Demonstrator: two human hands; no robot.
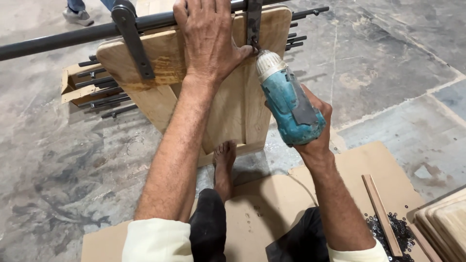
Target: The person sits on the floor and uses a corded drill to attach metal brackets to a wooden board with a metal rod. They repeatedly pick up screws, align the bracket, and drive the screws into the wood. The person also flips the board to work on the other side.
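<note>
Drill (290, 106), teal, in right hand (315, 128), grip wrapped tight round its handle, wrist bent back, forearm rising from lower right. Drill nose points up-left, tip at the black metal bracket (253, 24) just above the grip. Bracket sits on a wooden panel (233, 104) standing upright on the floor (58, 160). Left hand (208, 34) lies palm down, fingers curled over the panel's top edge and the black bar (73, 36), arm straight out from lower centre; grip pressing on panel and bar. Second bracket (133, 39) left of that hand. Bare foot (224, 165) braces the panel base below. Black rods (104, 94) lie behind the panel at left. Cardboard (359, 165) under the right forearm, with wood strip (381, 211) and small screws (400, 230) to its right.
</note>
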